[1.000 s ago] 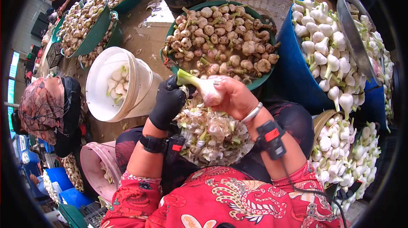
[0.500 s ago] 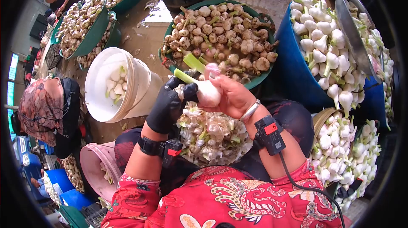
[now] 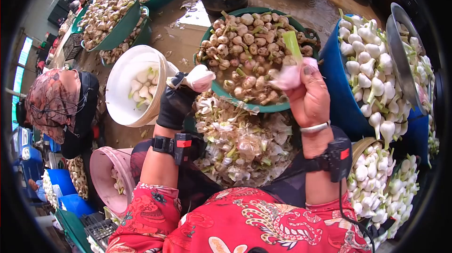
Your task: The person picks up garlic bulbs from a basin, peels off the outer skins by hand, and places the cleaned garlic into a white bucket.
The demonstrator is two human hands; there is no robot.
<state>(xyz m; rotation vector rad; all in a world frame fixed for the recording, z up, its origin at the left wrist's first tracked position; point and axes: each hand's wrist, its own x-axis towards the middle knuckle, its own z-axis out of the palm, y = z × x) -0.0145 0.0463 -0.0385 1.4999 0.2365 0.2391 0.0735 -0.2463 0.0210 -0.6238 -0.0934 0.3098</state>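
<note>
My left hand [image 3: 175,100], in a black glove, is closed around a pale pink-white garlic bulb [image 3: 200,79] just right of the white bucket. A strip of garlic peel [image 3: 288,77], pinkish and blurred with a green stalk end, is pinched between the thumb and fingers of my bare right hand [image 3: 308,93]. That hand is over the right front rim of a green basin [image 3: 267,108] holding brownish unpeeled garlic bulbs [image 3: 249,41] in murky water. Beneath and between my hands lies a heap of discarded skins and stalks [image 3: 242,144].
A white bucket [image 3: 113,85] with several peeled bulbs stands at left, with a pink bucket [image 3: 101,168] nearer me. Another person [image 3: 59,102] sits beyond them. At right, a blue tub [image 3: 336,83] brims with white garlic, a metal bowl [image 3: 406,60] against it.
My hands have moved apart. The right one has pulled a pink skin with green stalk off the bulb and gone right; the bulb stays in my left hand, farther left. The view has shifted slightly.
</note>
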